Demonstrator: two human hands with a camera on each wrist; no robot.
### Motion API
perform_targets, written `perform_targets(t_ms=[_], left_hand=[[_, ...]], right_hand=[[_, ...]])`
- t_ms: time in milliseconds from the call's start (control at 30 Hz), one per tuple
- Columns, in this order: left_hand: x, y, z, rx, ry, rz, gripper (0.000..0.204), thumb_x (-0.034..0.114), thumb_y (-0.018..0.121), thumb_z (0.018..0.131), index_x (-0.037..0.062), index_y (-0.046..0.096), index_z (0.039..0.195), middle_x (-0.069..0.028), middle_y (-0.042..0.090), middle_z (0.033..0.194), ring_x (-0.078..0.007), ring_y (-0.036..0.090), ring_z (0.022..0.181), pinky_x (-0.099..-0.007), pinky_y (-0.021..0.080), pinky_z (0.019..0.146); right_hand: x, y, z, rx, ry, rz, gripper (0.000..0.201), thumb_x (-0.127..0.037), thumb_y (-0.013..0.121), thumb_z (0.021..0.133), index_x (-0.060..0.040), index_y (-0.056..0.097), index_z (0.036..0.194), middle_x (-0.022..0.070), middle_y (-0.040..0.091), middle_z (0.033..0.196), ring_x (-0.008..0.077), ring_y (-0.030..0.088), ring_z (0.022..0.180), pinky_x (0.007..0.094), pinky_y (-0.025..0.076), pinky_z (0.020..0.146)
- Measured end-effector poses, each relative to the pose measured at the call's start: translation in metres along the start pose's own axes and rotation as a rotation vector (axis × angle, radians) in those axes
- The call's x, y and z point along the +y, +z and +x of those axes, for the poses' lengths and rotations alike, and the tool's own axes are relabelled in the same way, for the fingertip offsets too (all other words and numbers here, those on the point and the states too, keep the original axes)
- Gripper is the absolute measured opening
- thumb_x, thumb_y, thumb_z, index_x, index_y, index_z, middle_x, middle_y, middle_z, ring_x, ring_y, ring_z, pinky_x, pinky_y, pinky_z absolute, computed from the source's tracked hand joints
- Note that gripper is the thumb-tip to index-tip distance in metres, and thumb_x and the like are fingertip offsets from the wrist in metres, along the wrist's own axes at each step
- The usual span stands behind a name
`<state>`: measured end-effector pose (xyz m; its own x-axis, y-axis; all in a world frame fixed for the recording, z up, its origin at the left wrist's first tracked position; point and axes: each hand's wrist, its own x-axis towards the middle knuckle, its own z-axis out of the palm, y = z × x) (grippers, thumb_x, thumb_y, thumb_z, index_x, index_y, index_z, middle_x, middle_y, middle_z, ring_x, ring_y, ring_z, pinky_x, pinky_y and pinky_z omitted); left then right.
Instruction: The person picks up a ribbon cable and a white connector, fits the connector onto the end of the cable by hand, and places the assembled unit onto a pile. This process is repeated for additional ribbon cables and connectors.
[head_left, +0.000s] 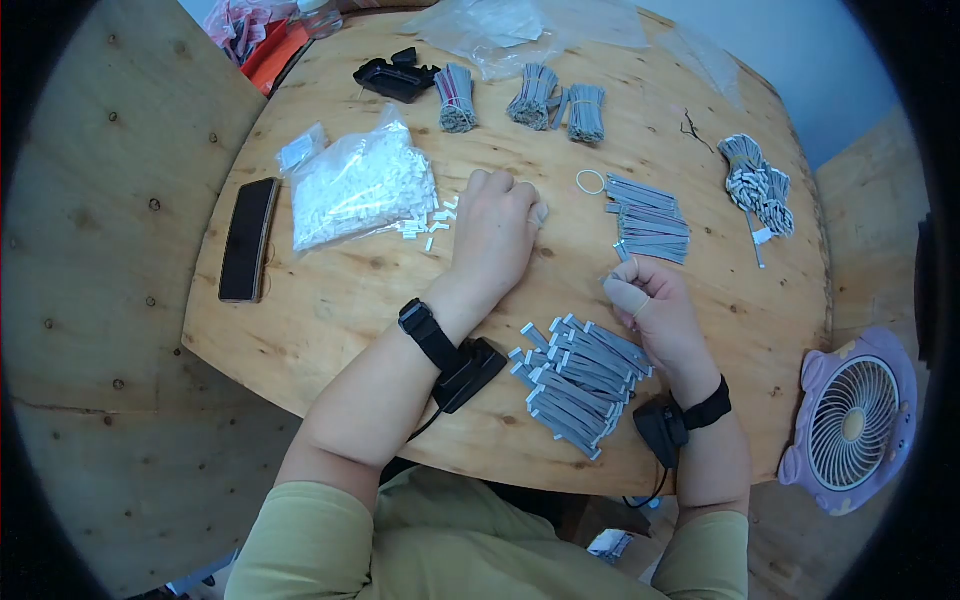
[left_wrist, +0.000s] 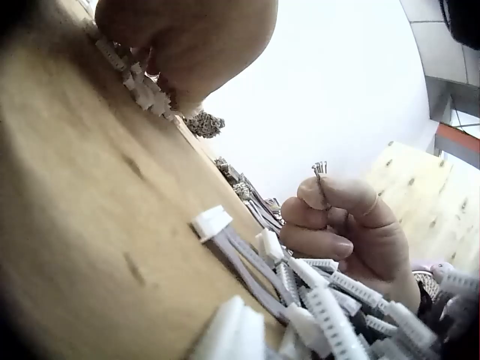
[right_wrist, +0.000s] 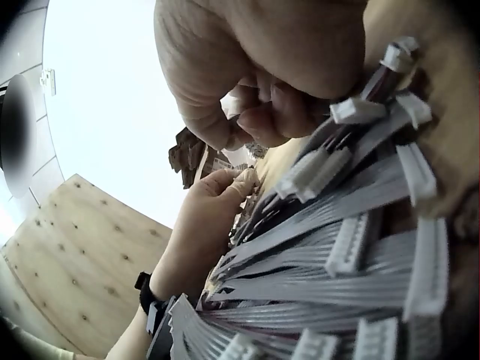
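matt wood table (head_left: 300, 335), glossy phone (head_left: 248, 240) — plastic connectors (left_wrist: 212, 223), matt cables (right_wrist: 322, 290)

Left hand's (left_wrist: 187, 45) fingertips hidden behind its own palm, top cut off by left-wrist view's edge.

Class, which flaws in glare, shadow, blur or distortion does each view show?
Head: black vignette, tabletop bowed by the lens. Left wrist: background blown out to white, nearest connector blurred. Right wrist: similar white glare, right hand shadowed against it.
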<state>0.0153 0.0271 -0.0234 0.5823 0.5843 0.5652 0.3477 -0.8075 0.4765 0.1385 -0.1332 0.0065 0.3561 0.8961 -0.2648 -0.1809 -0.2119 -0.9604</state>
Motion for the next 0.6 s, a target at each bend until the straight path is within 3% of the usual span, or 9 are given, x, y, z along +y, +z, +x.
perform_targets(t_ms=[67,167,267,367,500,600], left_hand=[[-0.001,0.001,0.0,0.012,0.032,-0.015,0.011,0.01,0.062,0.071,0.002,0.054,0.071,-0.0109,0.05,0.069,-0.0295,0.043,0.073,-0.0366,0.037,0.066],[0.007,-0.006,0.002,0.026,0.067,-0.056,0.012,0.011,0.059,0.077,0.0009,0.052,0.078,-0.0079,0.051,0.068,-0.0232,0.048,0.068,-0.0333,0.04,0.063],[0.023,-0.014,-0.005,-0.292,-0.272,-0.642,0.01,0.012,0.054,0.084,0.0022,0.05,0.083,-0.0044,0.054,0.071,-0.0133,0.051,0.064,-0.0257,0.042,0.056],[0.033,-0.018,-0.013,-0.486,-0.477,-1.172,0.009,0.011,0.049,0.087,0.0037,0.049,0.083,-0.0016,0.053,0.072,-0.0065,0.051,0.062,-0.02,0.043,0.053],[0.033,-0.023,-0.011,-0.665,-0.61,-1.358,0.015,0.009,0.054,0.084,-0.0005,0.053,0.096,-0.0062,0.059,0.083,-0.0095,0.057,0.072,-0.0201,0.048,0.064],[0.029,-0.022,-0.014,-0.683,-0.728,-1.471,0.017,0.008,0.056,0.083,-0.0009,0.056,0.097,-0.0072,0.06,0.087,-0.0109,0.058,0.076,-0.0208,0.048,0.07]], right_hand=[[0.0,-0.001,0.0,-0.002,-0.003,0.01,0.008,-0.009,0.059,0.08,-0.0059,0.053,0.075,-0.0072,0.044,0.058,-0.0006,0.033,0.046,0.0166,0.023,0.04],[0.003,-0.002,0.001,-0.009,-0.016,0.042,0.008,-0.008,0.059,0.08,-0.0059,0.053,0.075,-0.0067,0.044,0.059,-0.0002,0.033,0.046,0.0168,0.024,0.04],[0.004,-0.003,0.001,-0.017,-0.052,0.058,0.007,-0.007,0.058,0.079,-0.0056,0.053,0.076,-0.0059,0.045,0.06,0.0003,0.034,0.046,0.0169,0.025,0.041],[0.004,-0.003,0.0,-0.039,-0.067,0.1,0.006,-0.007,0.058,0.079,-0.0049,0.054,0.077,-0.0052,0.046,0.061,0.0005,0.035,0.047,0.0164,0.025,0.041],[0.005,-0.003,-0.001,-0.06,-0.06,0.121,0.005,-0.007,0.058,0.079,-0.0042,0.054,0.078,-0.0047,0.047,0.062,0.0003,0.036,0.047,0.0155,0.025,0.041],[0.006,-0.004,-0.001,-0.074,-0.054,0.123,0.005,-0.006,0.059,0.079,-0.0041,0.054,0.079,-0.0047,0.048,0.062,0.0001,0.037,0.047,0.0152,0.025,0.04]])
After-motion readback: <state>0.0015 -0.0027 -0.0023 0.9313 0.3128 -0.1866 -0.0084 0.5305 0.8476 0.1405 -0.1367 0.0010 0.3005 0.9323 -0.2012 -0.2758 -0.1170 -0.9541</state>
